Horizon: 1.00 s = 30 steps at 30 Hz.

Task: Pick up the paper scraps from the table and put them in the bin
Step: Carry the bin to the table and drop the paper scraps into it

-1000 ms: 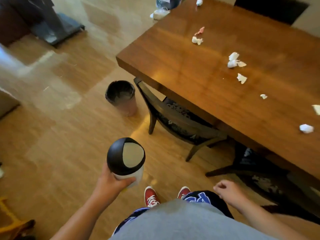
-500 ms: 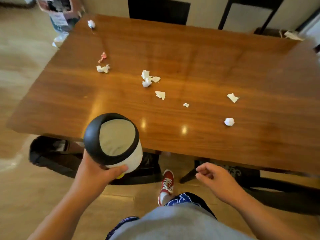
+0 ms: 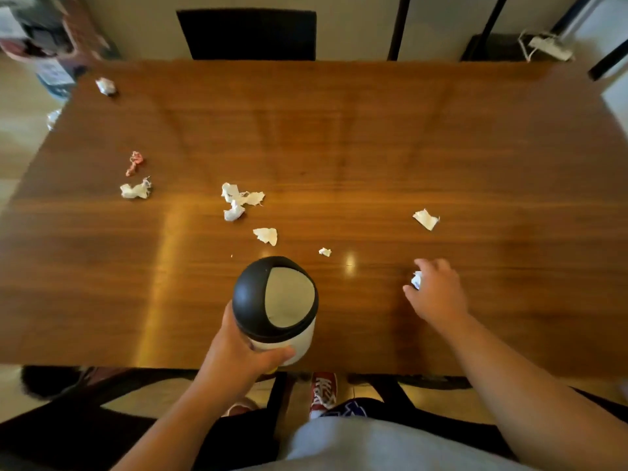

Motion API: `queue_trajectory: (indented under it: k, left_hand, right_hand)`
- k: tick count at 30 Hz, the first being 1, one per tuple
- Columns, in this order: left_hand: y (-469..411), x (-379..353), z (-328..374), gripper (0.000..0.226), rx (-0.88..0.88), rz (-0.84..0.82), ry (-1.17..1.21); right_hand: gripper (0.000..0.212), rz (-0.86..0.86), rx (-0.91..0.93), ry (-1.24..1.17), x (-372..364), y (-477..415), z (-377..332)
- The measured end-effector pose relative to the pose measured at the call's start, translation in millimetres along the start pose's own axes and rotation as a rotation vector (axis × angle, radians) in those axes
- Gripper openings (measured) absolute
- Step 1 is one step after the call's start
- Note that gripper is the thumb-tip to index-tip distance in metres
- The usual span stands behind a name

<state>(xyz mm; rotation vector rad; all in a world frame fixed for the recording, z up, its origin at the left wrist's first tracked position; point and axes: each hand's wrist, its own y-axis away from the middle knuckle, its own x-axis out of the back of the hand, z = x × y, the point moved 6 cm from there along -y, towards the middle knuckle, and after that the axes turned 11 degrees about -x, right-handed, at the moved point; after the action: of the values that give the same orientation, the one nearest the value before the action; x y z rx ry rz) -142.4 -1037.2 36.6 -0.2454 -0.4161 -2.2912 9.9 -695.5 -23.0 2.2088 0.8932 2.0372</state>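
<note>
Now the right hand (image 3: 436, 294) closes its fingers (image 3: 409, 291) on, seemingly, a paper scrap (image 3: 416, 279); next, the bin (image 3: 276, 309), gripped by the left hand (image 3: 238, 355).

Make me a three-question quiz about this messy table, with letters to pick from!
1. Where is the pink scrap?
A. left side of the table
B. inside the bin
C. on the floor

2. What colour is the bin lid?
A. red
B. black
C. green

3. What is the right hand doing?
A. resting flat on the table
B. closing round a white crumpled scrap
C. holding the bin

Answers:
1 A, it lies near the left edge, above a white scrap.
2 B, the domed rim is black around a pale flap.
3 B, its fingers curl at the scrap, while the left hand holds the bin.
</note>
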Motion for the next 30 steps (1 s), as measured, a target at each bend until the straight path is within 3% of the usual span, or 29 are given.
queue_trajectory:
  k: [6,12,15,20,23,26,29,30]
  left_hand:
    - [-14.2,1.7,-8.0,0.100,0.071,-0.049,0.012]
    - [-8.8,20.1,-17.5,0.098,0.061,-0.088,-0.019]
    - [-7.1,32.1,-21.3,0.098,0.049,-0.094,-0.014]
    - [-7.3,49.7,-25.4,0.102,0.039,-0.097,0.025]
    - [-8.8,54.6,-23.7,0.106,0.028,-0.105,0.046]
    - [-9.4,55.7,-18.3,0.103,-0.004,-0.117,0.049]
    - [-10.0,56.0,-14.6,0.108,-0.039,-0.123,0.064]
    - [-10.7,56.7,-13.5,0.109,-0.048,-0.125,0.059]
  right_hand:
    - [0.036,-0.009,0.080,-0.035,-21.7,9.5,0.5]
    - [0.030,-0.104,0.060,-0.441,1.2,55.0,-28.8]
    - [0.026,0.056,0.127,-0.674,68.6,85.1,-51.0]
    - [0.029,0.470,0.432,-1.110,197.7,156.1,-85.1]
    - [0.029,0.545,0.513,-1.258,211.5,188.2,-110.2]
    - [0.036,0.321,0.580,-1.069,169.0,211.4,-162.8]
    - [0.077,-0.014,0.611,-0.265,91.5,225.1,-203.5]
    - [0.084,-0.081,0.583,-0.167,76.4,223.4,-201.6]
